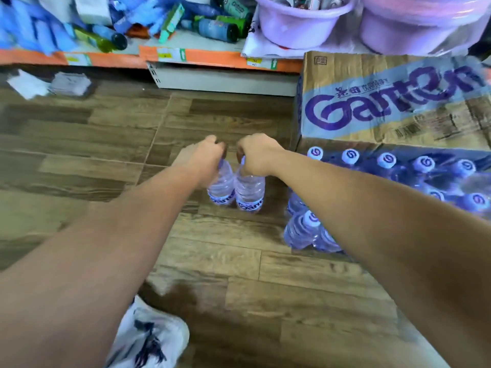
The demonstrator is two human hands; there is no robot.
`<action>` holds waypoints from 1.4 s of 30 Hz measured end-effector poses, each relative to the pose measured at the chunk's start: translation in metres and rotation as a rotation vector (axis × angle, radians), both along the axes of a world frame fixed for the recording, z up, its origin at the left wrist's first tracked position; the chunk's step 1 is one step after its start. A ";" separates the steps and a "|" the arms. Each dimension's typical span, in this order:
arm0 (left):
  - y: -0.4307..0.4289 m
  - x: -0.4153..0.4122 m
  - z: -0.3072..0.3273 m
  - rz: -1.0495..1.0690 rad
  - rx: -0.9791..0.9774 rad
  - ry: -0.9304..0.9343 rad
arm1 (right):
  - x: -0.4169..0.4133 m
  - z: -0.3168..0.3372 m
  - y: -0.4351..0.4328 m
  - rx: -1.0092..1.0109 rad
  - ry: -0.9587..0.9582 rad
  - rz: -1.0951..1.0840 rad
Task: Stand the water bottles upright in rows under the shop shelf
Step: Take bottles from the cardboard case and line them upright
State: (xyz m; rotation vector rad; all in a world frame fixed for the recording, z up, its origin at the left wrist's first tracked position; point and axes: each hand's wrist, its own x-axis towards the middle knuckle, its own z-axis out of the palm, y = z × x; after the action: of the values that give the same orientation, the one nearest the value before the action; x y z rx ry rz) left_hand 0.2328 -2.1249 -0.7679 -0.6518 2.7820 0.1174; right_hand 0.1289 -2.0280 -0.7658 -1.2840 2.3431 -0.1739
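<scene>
Two clear water bottles with purple labels stand upright side by side on the wood floor, in front of the shop shelf. My left hand [204, 158] is shut on the top of the left bottle [221, 187]. My right hand [256, 155] is shut on the top of the right bottle [249, 193]. Both caps are hidden under my fingers. To the right, several more bottles with white caps [388, 162] stand packed in an open pack, and a few loose bottles [303, 231] stand just under my right forearm.
The shop shelf edge [220, 57] with orange price strip runs across the top, its white base [225, 81] below. A closed cardboard water carton [385, 102] lies at the right. Two lilac basins [300, 19] sit above it. My shoe [148, 338] is at the bottom.
</scene>
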 end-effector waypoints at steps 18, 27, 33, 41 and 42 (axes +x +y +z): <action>0.193 0.070 0.003 -0.114 0.131 -0.034 | 0.071 0.030 0.211 0.068 -0.014 -0.055; 0.240 0.038 -0.008 -0.182 0.160 -0.055 | 0.051 0.013 0.266 0.086 -0.047 -0.163; 0.246 0.027 -0.020 -0.212 0.087 -0.095 | 0.038 -0.005 0.270 0.114 -0.049 -0.187; 0.241 0.020 -0.029 -0.237 0.063 -0.075 | 0.036 -0.014 0.259 0.131 -0.047 -0.170; 0.240 0.021 -0.031 -0.227 0.069 -0.078 | 0.035 -0.015 0.259 0.134 -0.044 -0.170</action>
State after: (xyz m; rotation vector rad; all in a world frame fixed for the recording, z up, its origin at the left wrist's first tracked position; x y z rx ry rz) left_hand 0.2537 -1.8848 -0.7991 -0.3135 2.7393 0.1370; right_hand 0.1642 -1.7691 -0.7804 -1.0089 2.3817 -0.0963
